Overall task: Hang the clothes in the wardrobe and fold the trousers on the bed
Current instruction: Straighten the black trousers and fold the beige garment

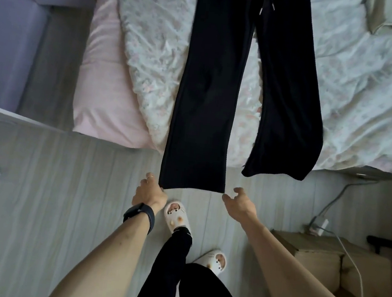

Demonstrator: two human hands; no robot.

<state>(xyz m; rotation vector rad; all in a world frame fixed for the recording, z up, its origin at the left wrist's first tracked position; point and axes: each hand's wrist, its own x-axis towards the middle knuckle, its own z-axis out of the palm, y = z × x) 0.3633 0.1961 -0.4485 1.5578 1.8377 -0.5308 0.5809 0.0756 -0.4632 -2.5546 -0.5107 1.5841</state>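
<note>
Black trousers (212,88) lay lengthwise on the bed (111,103), waist end far from me, 2 legs spread apart, both hems hanging past the bed edge over the floor (35,202). My left grip (150,192) was clenched on the left corner of the left leg's hem; my right grip (240,203) sat at the other corner of that same hem, fingers curled, thumb tip right at the cloth; I could not tell if it pinched the cloth or only touched it. The right leg hung loose with no hold on it. A rumpled quilt (152,51) lay under the trousers; a beige garment (388,21) lay well apart at the far right of the bed.

Judged step: squaring 1 leg before the fold.

Risks as I judged them: if the right corner was not truly held, a pull would come from 1 side only and the hem would twist, skewing the fold; the cloth looked limp, so the overhanging weight could drag the loose leg, or the whole pair, onto the floor; a hard tug could bunch the quilt and wrinkle the trousers; my slippers (176,216) stood just below the hem, so a dropped corner could end up underfoot.
</note>
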